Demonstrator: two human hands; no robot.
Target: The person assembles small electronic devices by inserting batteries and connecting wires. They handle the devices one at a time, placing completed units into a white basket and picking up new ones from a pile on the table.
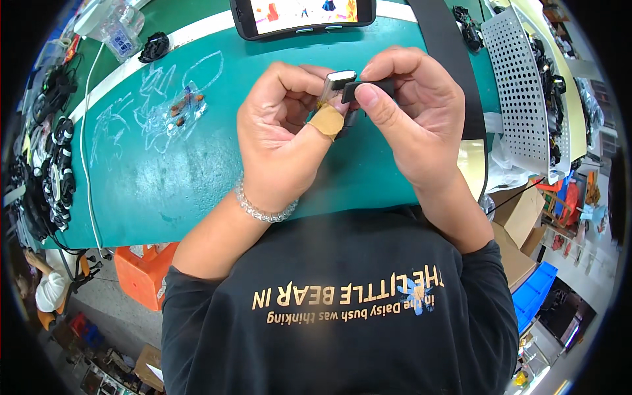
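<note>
Both my hands are raised over the green work surface (197, 184), in front of my chest. My left hand (276, 122) is closed around a small block-shaped piece (340, 76) with a white top face and dark edges. A tan wrap (327, 121) covers the tip of my left thumb, and a clear beaded bracelet (253, 205) circles that wrist. Between thumb and forefinger, my right hand (424, 108) pinches a flat black piece (354, 91) up against the block's side. My fingers hide the rest of both pieces, so I cannot tell whether they are joined.
A phone (370, 16) with a lit screen stands at the back. To the right, a white perforated basket (510, 72) holds black parts. Coiled black cables (60, 171) line the left edge. Small brown bits (179, 112) lie on clear plastic. An orange stool (139, 270) stands below left.
</note>
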